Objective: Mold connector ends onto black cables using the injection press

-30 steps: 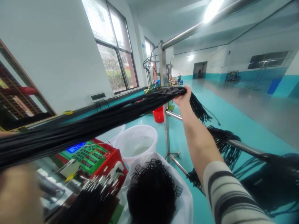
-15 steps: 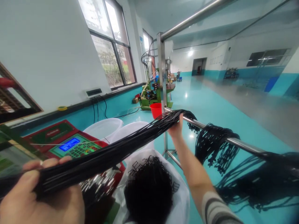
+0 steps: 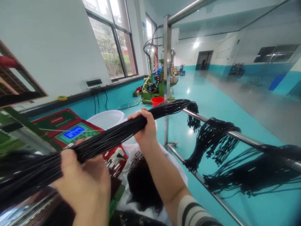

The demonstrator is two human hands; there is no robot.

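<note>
A long bundle of black cords point(image 3: 113, 135) runs from the lower left up to a steel rail point(image 3: 202, 118), its far end draped over the rail. My left hand point(image 3: 86, 179) is wrapped round the bundle at the lower left, thumb on top. Farther along, my right hand point(image 3: 146, 128) grips the same bundle from below, short of the rail. More black cords point(image 3: 217, 135) hang over the rail on the right, beside another dark bunch point(image 3: 256, 169) that looks blurred.
Below my arms, a white bag point(image 3: 171, 163) holds a black mass point(image 3: 143, 185). At the left stands a red and green control panel point(image 3: 75, 131) with a lit screen. White tubs point(image 3: 105, 117), a red bucket point(image 3: 157, 101) and a steel post point(image 3: 167, 62) stand beyond.
My right hand has moved left along the bundle, away from the rail. My left hand now appears farther right and still holds the cords. The view has shifted slightly.
</note>
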